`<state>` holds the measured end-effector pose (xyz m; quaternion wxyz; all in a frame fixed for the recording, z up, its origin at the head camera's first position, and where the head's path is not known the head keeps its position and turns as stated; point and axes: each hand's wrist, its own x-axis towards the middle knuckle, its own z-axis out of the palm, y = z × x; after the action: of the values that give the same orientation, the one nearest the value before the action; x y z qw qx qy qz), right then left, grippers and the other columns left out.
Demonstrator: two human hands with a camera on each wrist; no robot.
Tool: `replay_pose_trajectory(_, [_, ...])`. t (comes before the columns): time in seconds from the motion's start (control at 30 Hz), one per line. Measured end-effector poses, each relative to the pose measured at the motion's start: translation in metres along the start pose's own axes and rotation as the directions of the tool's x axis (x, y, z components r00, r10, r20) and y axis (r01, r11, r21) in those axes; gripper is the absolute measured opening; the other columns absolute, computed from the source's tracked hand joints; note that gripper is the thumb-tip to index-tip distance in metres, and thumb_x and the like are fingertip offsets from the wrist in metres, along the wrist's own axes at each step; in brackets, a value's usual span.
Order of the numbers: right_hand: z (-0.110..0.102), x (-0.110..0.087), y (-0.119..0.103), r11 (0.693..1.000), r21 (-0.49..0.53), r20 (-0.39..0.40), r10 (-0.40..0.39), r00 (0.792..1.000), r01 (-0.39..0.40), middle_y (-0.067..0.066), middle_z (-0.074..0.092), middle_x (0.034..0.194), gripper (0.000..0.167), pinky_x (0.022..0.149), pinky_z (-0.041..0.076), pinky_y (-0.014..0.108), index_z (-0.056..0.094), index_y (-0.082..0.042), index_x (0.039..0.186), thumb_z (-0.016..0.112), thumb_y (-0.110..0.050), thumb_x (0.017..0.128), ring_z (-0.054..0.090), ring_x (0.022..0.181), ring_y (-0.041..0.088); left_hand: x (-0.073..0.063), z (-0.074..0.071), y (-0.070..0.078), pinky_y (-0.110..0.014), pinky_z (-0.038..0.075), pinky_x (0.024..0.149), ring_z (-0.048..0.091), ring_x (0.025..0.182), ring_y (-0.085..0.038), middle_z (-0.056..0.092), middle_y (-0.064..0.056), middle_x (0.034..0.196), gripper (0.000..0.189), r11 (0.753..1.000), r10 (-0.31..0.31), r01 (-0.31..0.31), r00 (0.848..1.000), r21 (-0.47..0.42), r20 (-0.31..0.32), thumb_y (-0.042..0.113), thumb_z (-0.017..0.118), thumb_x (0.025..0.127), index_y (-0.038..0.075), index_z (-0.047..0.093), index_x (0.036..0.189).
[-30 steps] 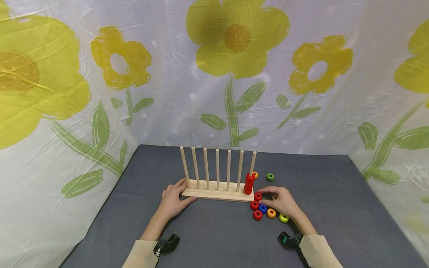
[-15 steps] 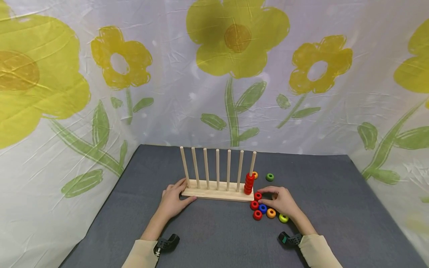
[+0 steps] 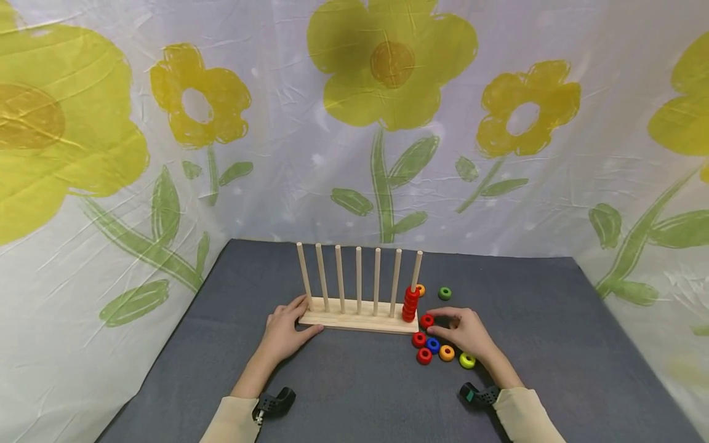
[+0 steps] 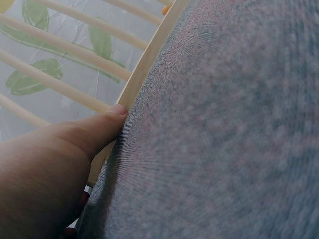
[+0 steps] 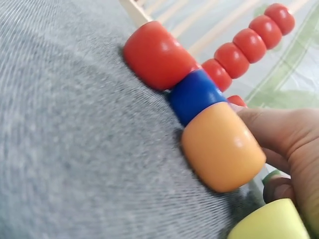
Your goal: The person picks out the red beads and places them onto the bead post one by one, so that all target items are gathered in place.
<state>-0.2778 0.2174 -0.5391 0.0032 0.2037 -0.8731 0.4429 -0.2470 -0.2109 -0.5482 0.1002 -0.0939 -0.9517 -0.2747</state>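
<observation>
A red bead [image 3: 426,321] sits between the thumb and forefinger of the right hand [image 3: 464,329], which pinches it narrowly, just off the near right corner of the wooden base [image 3: 360,319]. Left of that grip and a little beyond it, a stack of red beads [image 3: 410,304] is threaded on the rightmost of seven upright pegs [image 3: 359,277] (the right wrist view shows five in the stack). On the near side of the grip lie a second red bead [image 3: 419,339], a blue bead [image 3: 432,345] right beside it, and a third red bead [image 3: 424,355] closer to the person. An orange bead [image 3: 446,352] rests next to the blue one, below the pinching fingers, and a yellow bead [image 3: 468,360] lies near the right wrist. Farther out than the grip, a green bead [image 3: 445,293] stands apart, while another orange bead [image 3: 421,289] is partly hidden behind the stack. Well left of the pinch, the left hand [image 3: 284,332] holds the far end of the base, thumb along its front edge and fingers around the back corner. Everything rests on a dark grey cloth [image 3: 354,387], backed by a pale flowered curtain [image 3: 288,154].
</observation>
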Motion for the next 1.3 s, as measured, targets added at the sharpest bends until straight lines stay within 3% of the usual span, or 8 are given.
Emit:
replay_pose_trajectory(0.07, [-0.002, 0.000, -0.001, 1.000, 0.002, -0.006, -0.001, 1.000, 0.001, -0.004, 0.070, 0.092, 0.035, 0.044, 0.030, 0.025, 0.078, -0.014, 0.116, 0.086, -0.027, 0.085, 0.031, 0.042, 0.005, 0.000, 0.000, 0.001, -0.055, 0.033, 0.089, 0.047, 0.123, -0.041, 0.045, -0.016, 0.153, 0.082, 1.000, 0.005, -0.005, 1.000, -0.003, -0.010, 0.048, 0.078, 0.088, 0.003, 0.049, 0.151])
replay_pose_trajectory(0.3, [-0.011, 0.000, -0.009, 0.999, -0.006, -0.041, 0.038, 0.998, -0.038, -0.007, 0.044, 0.058, 0.034, 0.043, 0.028, 0.025, 0.077, -0.013, 0.116, 0.085, -0.027, 0.086, 0.027, 0.040, 0.006, -0.001, 0.000, 0.002, -0.056, 0.032, 0.090, 0.046, 0.122, -0.042, 0.045, -0.017, 0.153, 0.082, 1.000, 0.004, -0.004, 1.000, -0.006, -0.011, 0.047, 0.079, 0.088, 0.004, 0.049, 0.151])
replay_pose_trajectory(0.5, [-0.018, 0.002, -0.021, 0.998, -0.002, -0.073, 0.055, 0.996, -0.055, -0.008, 0.033, 0.052, 0.036, 0.042, 0.026, 0.025, 0.076, -0.012, 0.118, 0.084, -0.027, 0.087, 0.027, 0.041, 0.008, -0.001, 0.000, 0.001, -0.056, 0.033, 0.089, 0.047, 0.123, -0.042, 0.045, -0.018, 0.153, 0.082, 1.000, 0.001, -0.001, 1.000, -0.007, -0.006, 0.047, 0.078, 0.089, 0.003, 0.048, 0.151])
replay_pose_trajectory(0.77, [-0.025, 0.008, -0.037, 1.000, 0.026, -0.116, 0.002, 0.993, 0.001, -0.001, 0.044, 0.052, 0.035, 0.041, 0.026, 0.026, 0.076, -0.013, 0.119, 0.084, -0.025, 0.088, 0.025, 0.038, 0.006, 0.001, 0.001, 0.001, -0.055, 0.033, 0.089, 0.046, 0.124, -0.041, 0.044, -0.016, 0.154, 0.082, 1.000, -0.009, 0.009, 1.000, -0.002, 0.001, 0.047, 0.078, 0.089, 0.005, 0.048, 0.152])
replay_pose_trajectory(1.0, [-0.031, 0.013, -0.053, 0.999, 0.020, -0.154, -0.021, 0.988, 0.025, -0.001, 0.059, 0.068, 0.033, 0.041, 0.029, 0.027, 0.076, -0.016, 0.119, 0.083, -0.024, 0.088, 0.027, 0.040, 0.008, 0.000, 0.000, 0.002, -0.054, 0.033, 0.089, 0.047, 0.124, -0.042, 0.044, -0.016, 0.154, 0.082, 1.000, -0.006, 0.006, 1.000, -0.006, -0.004, 0.048, 0.078, 0.089, 0.004, 0.048, 0.151])
replay_pose_trajectory(1.13, [-0.035, 0.015, -0.060, 0.999, 0.036, -0.162, -0.034, 0.986, 0.040, 0.004, 0.056, 0.061, 0.033, 0.042, 0.029, 0.028, 0.075, -0.016, 0.120, 0.082, -0.025, 0.089, 0.028, 0.041, 0.009, 0.000, -0.001, 0.002, -0.055, 0.033, 0.090, 0.046, 0.124, -0.041, 0.044, -0.016, 0.154, 0.082, 1.000, -0.006, 0.006, 1.000, -0.009, 0.000, 0.048, 0.078, 0.089, 0.005, 0.047, 0.152])
replay_pose_trajectory(1.2, [-0.037, 0.017, -0.063, 0.998, 0.042, -0.166, -0.049, 0.985, 0.057, 0.003, 0.062, 0.067, 0.033, 0.042, 0.029, 0.028, 0.075, -0.015, 0.121, 0.082, -0.024, 0.090, 0.028, 0.040, 0.008, 0.000, -0.001, 0.003, -0.055, 0.033, 0.090, 0.046, 0.124, -0.041, 0.044, -0.016, 0.155, 0.082, 1.000, -0.006, 0.006, 1.000, -0.012, 0.001, 0.047, 0.078, 0.089, 0.005, 0.048, 0.152])
replay_pose_trajectory(1.3, [-0.040, 0.019, -0.067, 0.997, 0.042, -0.173, -0.060, 0.983, 0.068, 0.001, 0.051, 0.057, 0.033, 0.042, 0.028, 0.028, 0.075, -0.015, 0.121, 0.082, -0.024, 0.090, 0.028, 0.039, 0.008, -0.001, -0.001, 0.003, -0.055, 0.033, 0.090, 0.046, 0.124, -0.041, 0.044, -0.017, 0.154, 0.081, 1.000, -0.002, 0.002, 1.000, -0.014, -0.006, 0.047, 0.078, 0.089, 0.004, 0.048, 0.151])
